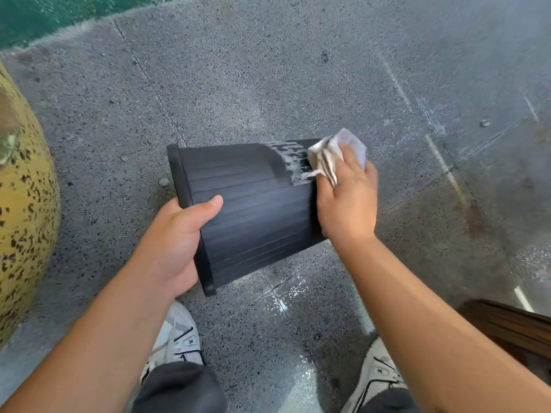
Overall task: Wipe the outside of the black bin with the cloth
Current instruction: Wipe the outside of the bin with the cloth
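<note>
The black ribbed bin is held on its side above the floor, rim to the left and base to the right. My left hand grips the rim, thumb on the outer wall. My right hand presses a crumpled white cloth against the bin's upper right corner near the base. A grey wet or soapy smear marks the wall just left of the cloth. The rest of the wall looks dark and matte.
Speckled grey stone floor lies all around, wet and shiny near my white shoes. A large yellow speckled rounded object stands at the left. A dark wooden edge shows at the lower right. Green flooring runs along the top left.
</note>
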